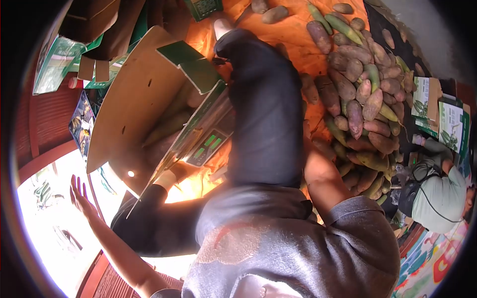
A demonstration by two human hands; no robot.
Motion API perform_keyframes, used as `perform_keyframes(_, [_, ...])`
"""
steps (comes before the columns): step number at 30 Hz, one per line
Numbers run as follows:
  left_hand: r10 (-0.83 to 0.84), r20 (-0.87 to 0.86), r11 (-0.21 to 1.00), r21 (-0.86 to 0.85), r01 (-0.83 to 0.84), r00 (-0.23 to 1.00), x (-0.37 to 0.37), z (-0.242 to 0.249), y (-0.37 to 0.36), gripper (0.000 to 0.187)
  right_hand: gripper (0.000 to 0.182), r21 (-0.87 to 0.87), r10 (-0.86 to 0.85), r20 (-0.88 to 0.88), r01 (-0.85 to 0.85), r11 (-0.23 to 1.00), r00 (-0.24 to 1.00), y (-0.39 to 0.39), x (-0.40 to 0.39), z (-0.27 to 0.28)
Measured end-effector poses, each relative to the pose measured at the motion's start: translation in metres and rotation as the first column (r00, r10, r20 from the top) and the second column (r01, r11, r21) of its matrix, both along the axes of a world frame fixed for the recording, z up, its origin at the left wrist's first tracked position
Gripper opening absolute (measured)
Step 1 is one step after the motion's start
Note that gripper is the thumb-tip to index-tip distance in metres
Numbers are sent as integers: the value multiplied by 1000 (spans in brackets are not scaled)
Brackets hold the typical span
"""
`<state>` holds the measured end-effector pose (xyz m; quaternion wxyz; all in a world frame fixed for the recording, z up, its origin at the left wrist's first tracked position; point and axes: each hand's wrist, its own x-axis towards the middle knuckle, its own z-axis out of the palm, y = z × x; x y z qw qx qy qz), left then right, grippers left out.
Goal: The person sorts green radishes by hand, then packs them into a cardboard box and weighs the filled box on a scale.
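Note:
My left hand (pixel 83 202) is raised at the left, fingers apart and holding nothing, just off the edge of a cardboard box (pixel 131 84). Inside the tilted box lie several long root vegetables (pixel 171 124), which look like radishes. A digital scale (pixel 206 149) with a lit green display shows beside the box's near side. My right forearm (pixel 322 174) reaches down past my bent knee toward a large heap of purple and green root vegetables (pixel 355 111). My right hand's fingers are hidden behind the leg, so whatever they touch does not show.
An orange sheet (pixel 293 30) lies under the heap. More cardboard boxes (pixel 89 25) stand at the upper left, and printed boxes (pixel 449 121) at the right. Another person (pixel 437 198) bends over at the far right. My bent leg (pixel 266 109) lies between box and heap.

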<state>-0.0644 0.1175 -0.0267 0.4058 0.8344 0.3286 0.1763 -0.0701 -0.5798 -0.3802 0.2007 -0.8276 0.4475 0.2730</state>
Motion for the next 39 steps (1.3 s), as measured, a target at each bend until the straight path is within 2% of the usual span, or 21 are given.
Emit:
perform_keyframes(2, [-13,14,1000,2,13,1000,5,4,-8,48,93,90,14,41,-18,996,999,1,6,44])
perform_keyframes(4, [-43,38,999,19,42,998,9,10,-16,47,90,247,-168,151,127,961,974,-23,-5,5])
perform_keyframes(6, [-87,84,996,12,86,993,16,20,-24,47,84,385,-264,235,160,909,935,-56,-9,-16])
perform_keyframes(9, [-261,14,950,180,255,965,28,45,-64,45,72,478,-253,393,39,878,884,-63,-1,70])
perform_keyframes(10, [-384,-30,884,277,377,923,31,47,-66,41,68,459,-229,481,-20,888,846,-62,4,101])
perform_keyframes(12, [-479,-36,841,267,470,877,43,48,-69,33,62,172,10,536,-120,978,844,-99,16,108])
perform_keyframes(14, [-554,-41,793,280,541,832,53,52,-92,31,59,126,102,593,-218,968,798,-131,41,144])
perform_keyframes(15, [-570,-35,769,329,548,821,56,48,-95,29,56,246,9,692,-247,937,722,-148,54,162])
perform_keyframes(16, [-549,-56,790,290,540,834,60,51,-109,28,56,57,160,747,-302,952,645,-154,68,192])
perform_keyframes(18, [-544,-192,753,316,576,817,63,53,-120,30,59,-11,220,808,-359,933,547,-136,96,270])
perform_keyframes(19, [-565,-183,758,269,594,805,64,51,-124,31,59,-176,367,841,-440,881,397,-131,110,297])
perform_keyframes(20, [-559,-198,754,283,593,805,63,53,-131,31,58,-151,390,847,-539,829,362,-98,120,341])
perform_keyframes(21, [-574,-223,735,285,615,788,64,54,-136,31,56,-237,484,815,-580,779,317,-55,126,382])
perform_keyframes(24, [-564,-290,724,277,632,773,68,47,-140,31,57,-311,657,734,-775,551,173,43,145,458])
perform_keyframes(25, [-579,-259,681,367,634,773,68,41,-139,30,55,-355,717,686,-806,473,119,83,147,476])
perform_keyframes(28, [-599,-359,670,264,693,716,69,46,-141,29,53,-371,849,509,-926,71,-139,182,159,501])
perform_keyframes(31, [-573,-322,671,342,657,753,65,34,-138,24,51,-187,795,482,-929,-318,-369,255,180,472])
perform_keyframes(33, [-553,-338,679,346,647,761,65,29,-136,21,49,-78,772,450,-882,-465,-448,292,191,434])
perform_keyframes(36, [-545,-339,674,368,641,767,68,19,-134,17,54,188,882,307,-886,-423,-356,345,195,382])
perform_keyframes(37, [-541,-336,676,371,636,771,68,20,-134,14,57,147,881,263,-886,-439,-393,355,193,365])
perform_keyframes(39, [-548,-320,677,372,635,773,67,24,-135,14,59,149,838,374,-866,-476,-397,366,196,320])
